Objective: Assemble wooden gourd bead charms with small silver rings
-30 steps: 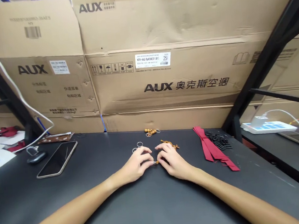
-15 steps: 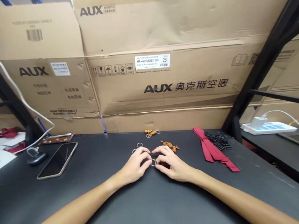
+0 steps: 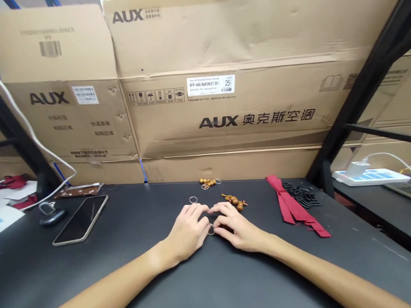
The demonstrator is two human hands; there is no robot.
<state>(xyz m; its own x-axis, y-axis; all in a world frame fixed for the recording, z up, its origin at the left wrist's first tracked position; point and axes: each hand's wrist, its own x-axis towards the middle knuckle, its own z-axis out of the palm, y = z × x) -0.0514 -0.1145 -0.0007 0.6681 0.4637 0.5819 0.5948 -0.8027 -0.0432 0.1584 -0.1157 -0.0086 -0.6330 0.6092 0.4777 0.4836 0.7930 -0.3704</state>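
A small metal ring (image 3: 211,230) sits between my hands at the middle of the black tabletop (image 3: 219,280). My left hand (image 3: 187,232) and my right hand (image 3: 237,226) both hold it at the fingertips, and the fingers partly hide it. Just above my left hand lies a second metal ring (image 3: 193,200). A carved wooden gourd charm (image 3: 234,202) rests beyond my right hand, not touching it. Farther back, near the table's rear edge, a string of wooden beads (image 3: 207,182) lies with a small ring attached.
To the right are a dark red ribbon (image 3: 292,206) and a heap of black rings (image 3: 301,194). On the left lie a smartphone (image 3: 80,219) and a small black fob (image 3: 52,214). Large AUX cardboard boxes (image 3: 219,108) stand behind the table, between black shelf posts.
My hands have drawn slightly closer around the ring, which sits a little lower in view. The ring earlier visible beside my left hand no longer shows.
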